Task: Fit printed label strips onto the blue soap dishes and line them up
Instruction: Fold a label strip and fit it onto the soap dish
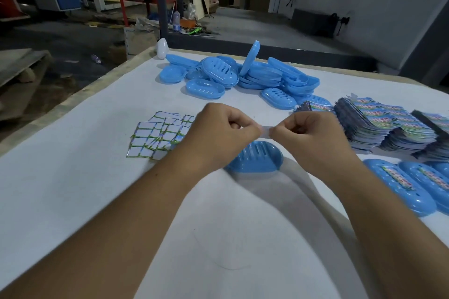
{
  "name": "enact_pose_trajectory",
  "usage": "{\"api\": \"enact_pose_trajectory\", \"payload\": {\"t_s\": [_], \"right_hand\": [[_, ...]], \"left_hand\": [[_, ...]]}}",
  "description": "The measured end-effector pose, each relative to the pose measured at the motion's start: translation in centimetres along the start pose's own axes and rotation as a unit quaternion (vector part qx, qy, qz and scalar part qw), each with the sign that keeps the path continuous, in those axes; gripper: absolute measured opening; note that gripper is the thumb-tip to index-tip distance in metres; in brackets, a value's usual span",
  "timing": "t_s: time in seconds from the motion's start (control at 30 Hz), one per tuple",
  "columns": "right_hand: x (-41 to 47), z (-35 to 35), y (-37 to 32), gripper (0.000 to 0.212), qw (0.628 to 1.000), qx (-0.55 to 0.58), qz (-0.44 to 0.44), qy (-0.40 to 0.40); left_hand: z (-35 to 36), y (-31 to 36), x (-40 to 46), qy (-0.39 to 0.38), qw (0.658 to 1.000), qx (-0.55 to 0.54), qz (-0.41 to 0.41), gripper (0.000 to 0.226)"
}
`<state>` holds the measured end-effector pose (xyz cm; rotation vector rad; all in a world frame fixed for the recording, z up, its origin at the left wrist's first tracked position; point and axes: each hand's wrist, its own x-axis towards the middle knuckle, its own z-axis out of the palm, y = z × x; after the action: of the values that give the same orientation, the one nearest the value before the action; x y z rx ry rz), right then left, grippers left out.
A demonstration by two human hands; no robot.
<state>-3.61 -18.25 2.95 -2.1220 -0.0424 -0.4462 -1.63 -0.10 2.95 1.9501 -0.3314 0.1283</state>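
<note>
My left hand [218, 128] and my right hand [313, 133] hover side by side over the white table, each pinching one end of a pale label strip [265, 130] stretched between them. Just below the strip lies a blue soap dish [260, 159], slotted side up, partly hidden by my left wrist. A heap of bare blue soap dishes [240, 75] lies at the back. Labelled dishes [401, 184] sit in a row at the right.
Stacks of printed label strips [388, 126] stand at the right. Cut label backings [158, 135] lie scattered to the left of my hands. A white bottle [162, 48] stands at the table's far edge. The table's left edge [73, 97] drops to a workshop floor.
</note>
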Motion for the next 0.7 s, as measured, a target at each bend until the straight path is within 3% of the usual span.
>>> {"api": "enact_pose_trajectory", "payload": {"t_s": [0.1,0.47,0.7], "right_hand": [[0.1,0.0,0.0,0.025,1.000,0.006,-0.012,-0.006],[0.2,0.2,0.3,0.027,1.000,-0.005,-0.015,-0.023],[-0.1,-0.1,0.3,0.019,0.998,0.005,-0.029,-0.061]], "left_hand": [[0.7,-0.2,-0.3,-0.027,0.999,-0.027,0.004,0.013],[1.6,-1.1,-0.1,-0.014,1.000,-0.007,0.005,0.018],[1.4,-1.1,-0.2,-0.017,1.000,0.006,-0.002,0.015]]}}
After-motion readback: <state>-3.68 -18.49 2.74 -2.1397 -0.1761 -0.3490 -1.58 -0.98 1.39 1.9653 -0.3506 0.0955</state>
